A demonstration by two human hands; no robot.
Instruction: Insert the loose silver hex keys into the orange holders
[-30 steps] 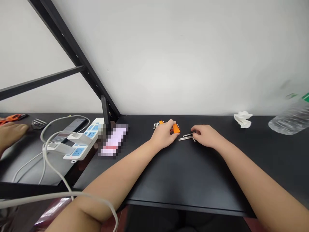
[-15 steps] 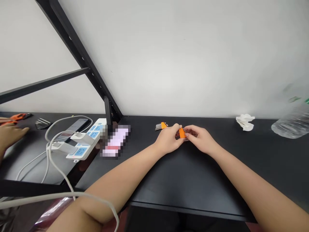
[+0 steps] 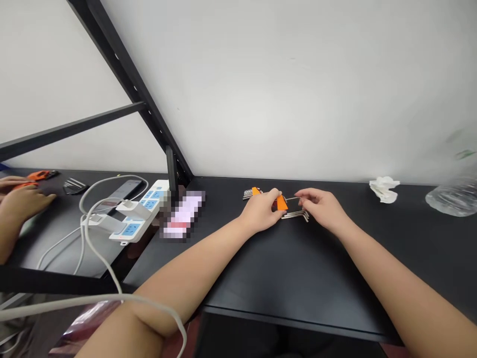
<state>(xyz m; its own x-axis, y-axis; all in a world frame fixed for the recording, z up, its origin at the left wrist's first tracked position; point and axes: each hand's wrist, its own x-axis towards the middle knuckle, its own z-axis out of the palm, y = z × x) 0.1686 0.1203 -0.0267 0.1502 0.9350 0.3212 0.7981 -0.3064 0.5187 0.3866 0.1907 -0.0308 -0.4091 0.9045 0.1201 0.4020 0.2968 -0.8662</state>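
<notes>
The holder [image 3: 282, 203] is in our left hand [image 3: 260, 210], our right hand [image 3: 319, 206] pinching a key [image 3: 292, 199]. Loose keys [image 3: 296, 215] and a tissue [image 3: 384, 189] lie on the worktop [image 3: 290, 273]; whether the orange piece [image 3: 255, 191] behind joins on, we cannot tell. The bottle [image 3: 452, 199] is cut off.

Head cam looked fwd & down from above nr edge of black desk [image 3: 290, 278], w/ L hand [image 3: 259, 210] & R hand [image 3: 321, 209] abt mid-frame, wall [image 3: 290, 99] filling upper half.
</notes>
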